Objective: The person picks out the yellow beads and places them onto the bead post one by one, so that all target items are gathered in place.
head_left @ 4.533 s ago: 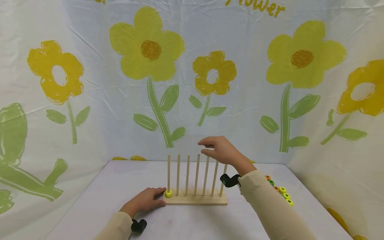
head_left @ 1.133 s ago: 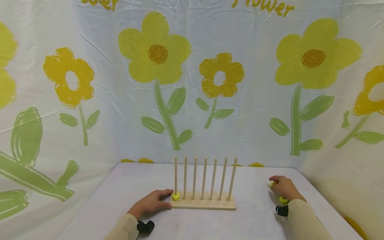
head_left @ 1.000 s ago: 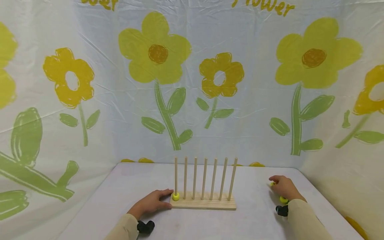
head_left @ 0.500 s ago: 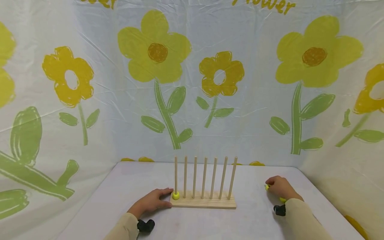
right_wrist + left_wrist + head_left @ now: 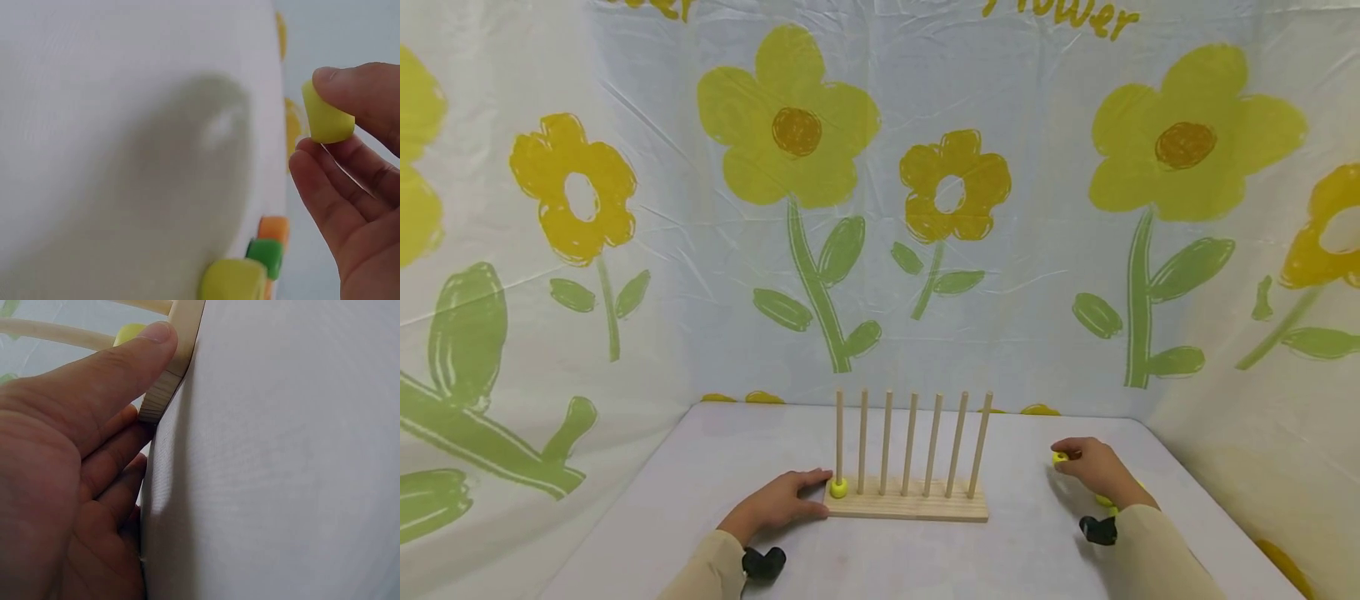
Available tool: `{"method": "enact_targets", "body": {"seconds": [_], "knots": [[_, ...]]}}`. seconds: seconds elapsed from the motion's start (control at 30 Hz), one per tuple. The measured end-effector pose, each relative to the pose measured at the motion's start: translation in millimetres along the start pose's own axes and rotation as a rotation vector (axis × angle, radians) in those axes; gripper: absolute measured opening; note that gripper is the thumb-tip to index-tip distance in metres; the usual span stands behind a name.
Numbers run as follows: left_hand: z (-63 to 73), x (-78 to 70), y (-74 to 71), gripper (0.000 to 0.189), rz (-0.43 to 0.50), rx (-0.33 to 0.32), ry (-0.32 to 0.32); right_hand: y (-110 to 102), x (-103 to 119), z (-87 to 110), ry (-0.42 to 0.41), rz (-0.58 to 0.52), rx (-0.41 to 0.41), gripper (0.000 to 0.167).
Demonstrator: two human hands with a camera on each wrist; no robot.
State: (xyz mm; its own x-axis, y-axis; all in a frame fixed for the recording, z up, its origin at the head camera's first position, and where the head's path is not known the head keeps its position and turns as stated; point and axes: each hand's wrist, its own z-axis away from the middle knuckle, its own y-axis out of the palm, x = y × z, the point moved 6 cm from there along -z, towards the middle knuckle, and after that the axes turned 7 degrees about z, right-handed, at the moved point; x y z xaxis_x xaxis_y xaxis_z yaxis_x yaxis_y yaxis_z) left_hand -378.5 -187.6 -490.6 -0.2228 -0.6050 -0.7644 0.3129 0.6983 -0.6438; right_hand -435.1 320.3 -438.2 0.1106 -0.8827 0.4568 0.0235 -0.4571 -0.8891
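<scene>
A wooden peg board [image 5: 910, 507] with several upright dowels stands on the table, a yellow bead [image 5: 838, 489] at the bottom of its leftmost dowel. My left hand [image 5: 780, 500] grips the board's left end. In the left wrist view the thumb [image 5: 119, 365] presses on its corner, with the other fingers partly hidden behind the end. Right of the board, my right hand [image 5: 1097, 467] is raised above the table, pinching a yellow bead [image 5: 328, 119] between thumb and fingers.
Under and behind the right wrist lie loose beads: a yellow bead [image 5: 232, 282], a green bead [image 5: 265, 255] and an orange bead [image 5: 274, 228]. The forearm hides part of this group. A flower-printed cloth [image 5: 1000, 317] hangs behind the white table [image 5: 880, 558].
The right hand first went from over the dowels to the beads at right. Lately it has lifted a yellow bead and moved slightly left. The left hand stays at the board's end.
</scene>
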Motion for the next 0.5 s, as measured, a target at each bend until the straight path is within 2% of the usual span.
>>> {"method": "enact_targets", "body": {"seconds": [0.27,0.5], "knots": [[-0.8,0.8,-1.1,0.073,0.000,0.001,0.008,-9,25,9.6,-0.086,-0.070,-0.036,0.040],[-1.6,2.4,0.2,0.072,0.002,0.000,0.017,-16,49,20.2,-0.149,-0.164,-0.034,0.042]]}}
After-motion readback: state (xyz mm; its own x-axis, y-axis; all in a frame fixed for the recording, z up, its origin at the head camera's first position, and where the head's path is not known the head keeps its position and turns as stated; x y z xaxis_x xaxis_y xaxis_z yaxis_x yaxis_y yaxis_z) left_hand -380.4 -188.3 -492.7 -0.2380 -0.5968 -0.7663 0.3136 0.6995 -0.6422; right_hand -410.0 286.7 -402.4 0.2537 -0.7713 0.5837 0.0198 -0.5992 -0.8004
